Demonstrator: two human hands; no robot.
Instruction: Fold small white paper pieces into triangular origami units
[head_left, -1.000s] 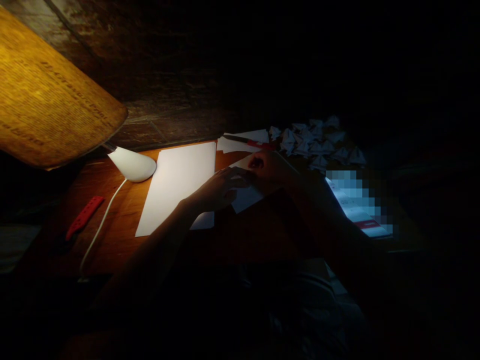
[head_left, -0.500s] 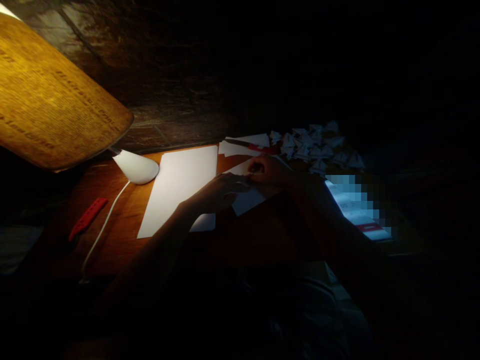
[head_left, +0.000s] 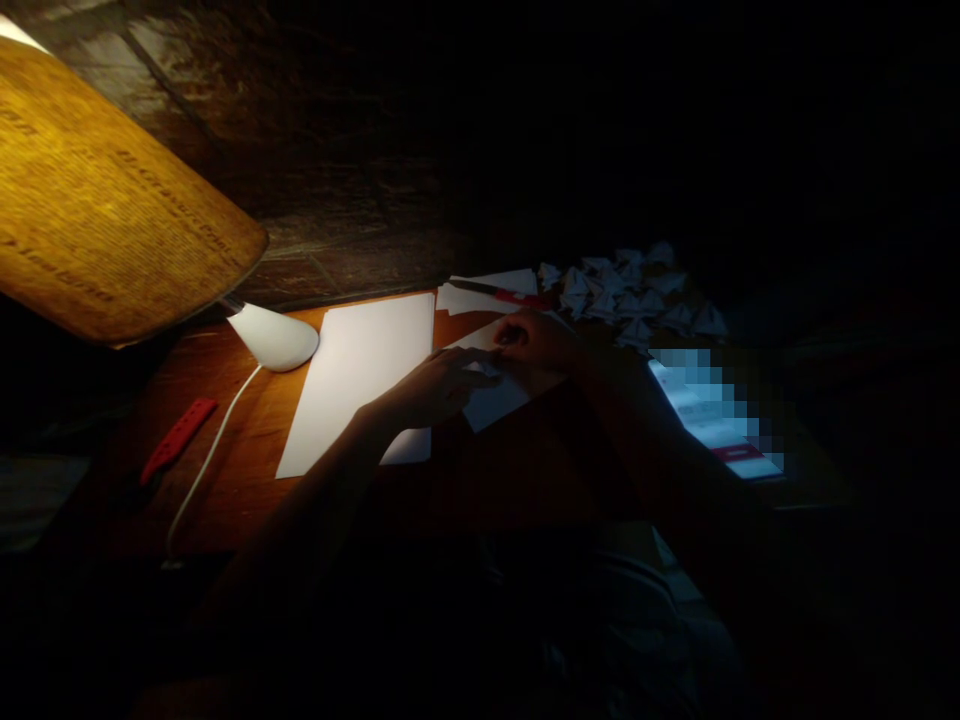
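In dim lamp light a small white sheet of paper (head_left: 491, 400) lies on the wooden table (head_left: 247, 440). My left hand (head_left: 435, 385) rests on its left part, fingers curled and pressing the paper down. My right hand (head_left: 536, 340) sits at the sheet's far edge, fingers pinched on the paper. A larger stack of white paper (head_left: 360, 380) lies just left of my hands.
A white lamp base (head_left: 274, 335) with a cord and a yellow shade (head_left: 105, 210) stands at the left. A red tool (head_left: 178, 438) lies near the table's left edge. Several folded paper pieces (head_left: 630, 295) are heaped at the back right. A lit screen (head_left: 716, 410) glows at the right.
My hands have stayed on the small sheet, with only slight finger movement. The view has shifted a little.
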